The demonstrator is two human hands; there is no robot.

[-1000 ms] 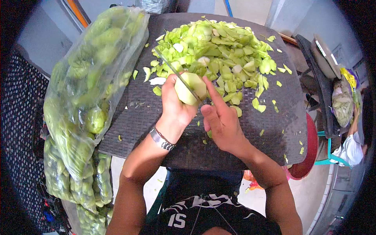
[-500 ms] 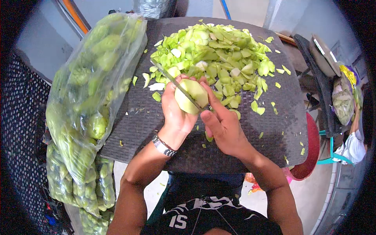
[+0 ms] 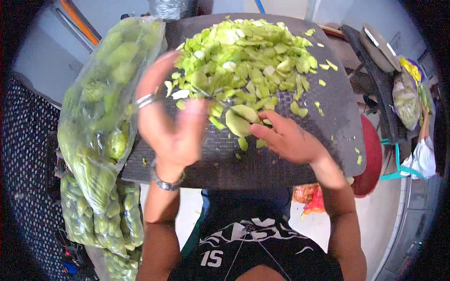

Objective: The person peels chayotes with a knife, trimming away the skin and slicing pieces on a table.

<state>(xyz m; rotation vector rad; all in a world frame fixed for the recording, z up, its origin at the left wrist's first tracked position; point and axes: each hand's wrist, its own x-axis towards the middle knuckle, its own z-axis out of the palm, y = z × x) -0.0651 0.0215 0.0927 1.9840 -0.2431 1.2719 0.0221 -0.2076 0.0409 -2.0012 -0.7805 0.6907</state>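
Observation:
My left hand (image 3: 171,124), blurred by motion, is raised at the left of the table with fingers spread and nothing visible in it. It wears a ring and a wrist watch (image 3: 166,183). My right hand (image 3: 293,140) grips a knife (image 3: 212,97), whose thin blade points up and left; the handle is mostly hidden in the fingers. A peeled, pale green chayote piece (image 3: 238,125) is at the blade, touching my right fingertips; whether the blade is in it or across it I cannot tell. Behind lies a large heap of green peelings and slices (image 3: 253,61).
The dark woven-pattern table (image 3: 328,126) carries scattered scraps. On its left leans a long clear bag of green chayotes (image 3: 105,93), with more filled bags (image 3: 101,210) below. A red round basin (image 3: 368,159) and a teal stool (image 3: 398,164) stand at the right, near another person's arm.
My left hand has let go of the chayote piece and moved left, opening. The piece and knife are now at my right hand, which has shifted slightly right. The view has tilted a little.

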